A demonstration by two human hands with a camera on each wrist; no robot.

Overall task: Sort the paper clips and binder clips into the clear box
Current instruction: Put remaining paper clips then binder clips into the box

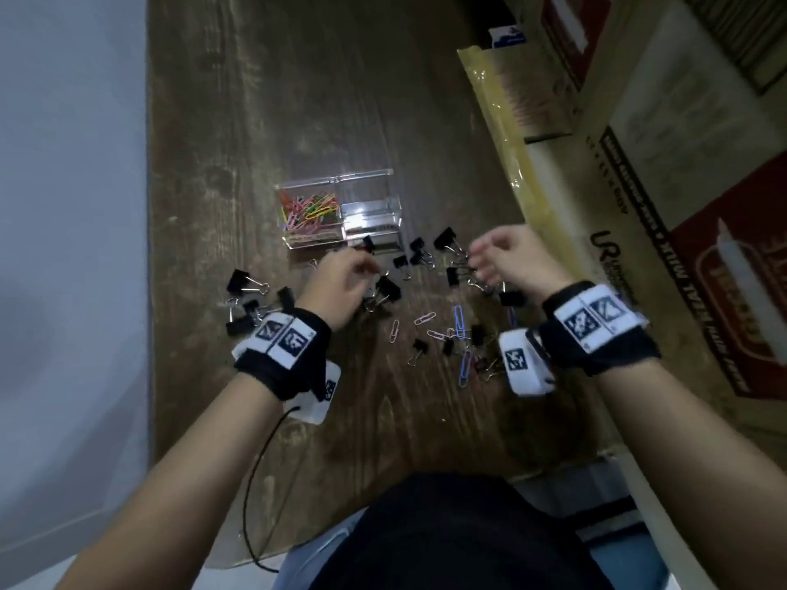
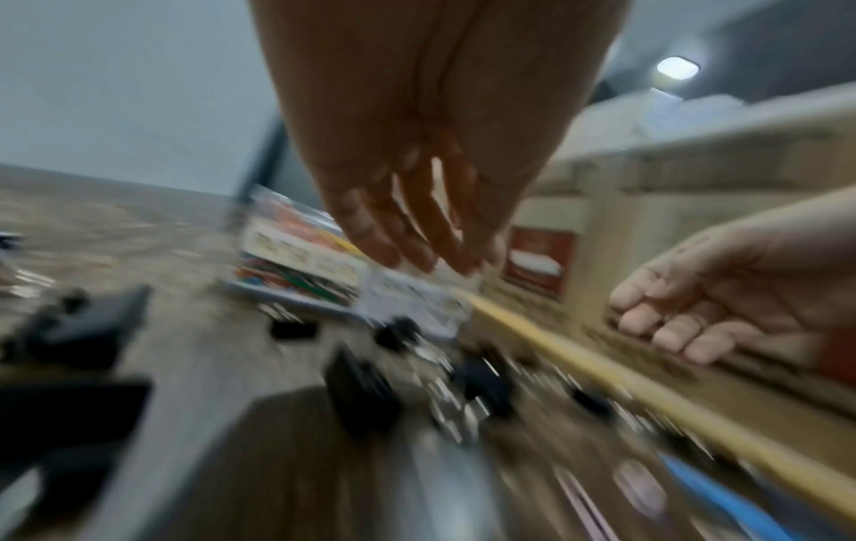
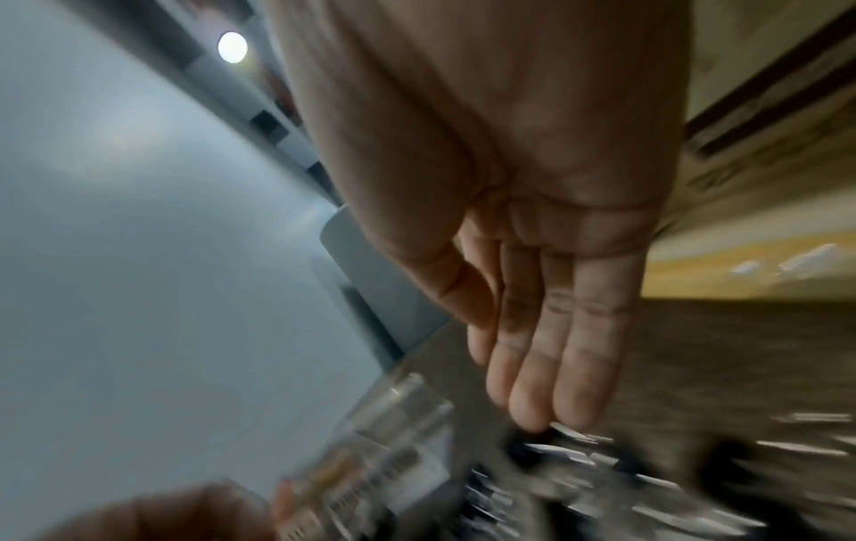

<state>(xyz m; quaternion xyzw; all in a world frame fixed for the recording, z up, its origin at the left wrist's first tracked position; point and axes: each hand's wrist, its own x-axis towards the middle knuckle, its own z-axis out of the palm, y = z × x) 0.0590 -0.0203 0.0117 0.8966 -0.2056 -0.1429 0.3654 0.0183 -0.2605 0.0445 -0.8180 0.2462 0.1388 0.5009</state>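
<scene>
The clear box (image 1: 336, 179) stands mid-table; its left compartment holds several coloured paper clips (image 1: 310, 210), and its right compartment looks empty. My left hand (image 1: 347, 276) hovers just in front of the box, and the blurred left wrist view shows its fingers (image 2: 417, 234) fairly straight with nothing between them. A black binder clip (image 1: 368, 243) sits right beyond its fingertips by the box's front wall. My right hand (image 1: 496, 257) hangs over the binder clips (image 1: 446, 239) to the right, its fingers (image 3: 546, 366) straight and bare. Loose paper clips (image 1: 458, 320) lie nearer me.
More binder clips (image 1: 243, 282) lie at the left near the table edge (image 1: 150, 249). Stacked cardboard boxes (image 1: 681, 215) and a tape-covered flap (image 1: 502, 121) line the right side. A black cable (image 1: 259, 470) trails from my left wrist.
</scene>
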